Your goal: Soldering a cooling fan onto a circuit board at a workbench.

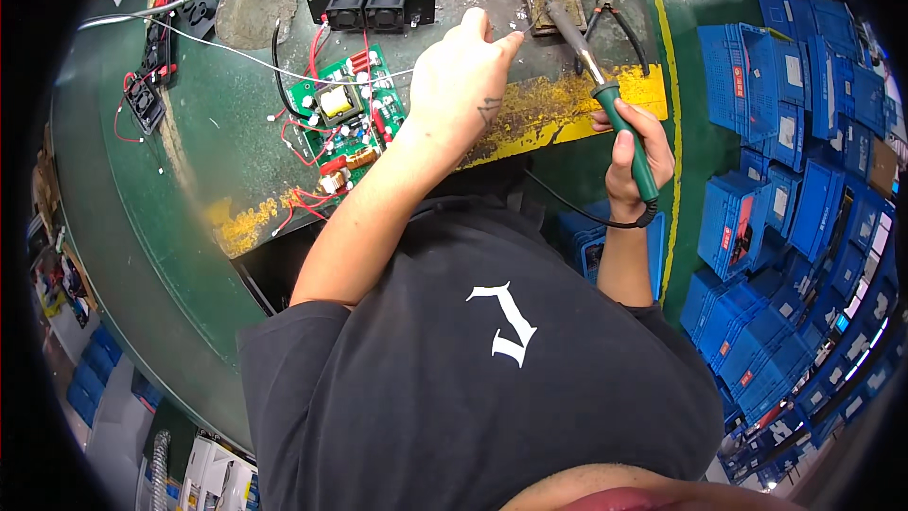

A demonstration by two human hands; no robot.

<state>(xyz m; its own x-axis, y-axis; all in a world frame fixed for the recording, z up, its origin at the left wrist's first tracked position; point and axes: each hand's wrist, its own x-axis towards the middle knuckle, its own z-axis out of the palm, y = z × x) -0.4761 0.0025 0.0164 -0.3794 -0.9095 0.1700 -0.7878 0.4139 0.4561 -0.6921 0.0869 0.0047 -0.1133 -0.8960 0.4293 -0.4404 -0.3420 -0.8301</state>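
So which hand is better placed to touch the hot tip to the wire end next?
Probably the right hand: it already grips the soldering iron, tip near the wire end pinched by the left hand.

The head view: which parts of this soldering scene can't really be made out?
- Iron tip: the soldering iron in the right hand meets the solder wire pinched in the left hand; that meeting spot is too small to tell contact.
- Circuit board: its right edge is hidden by the left hand.
- Blue crates: contents blurred toward the fisheye rim.
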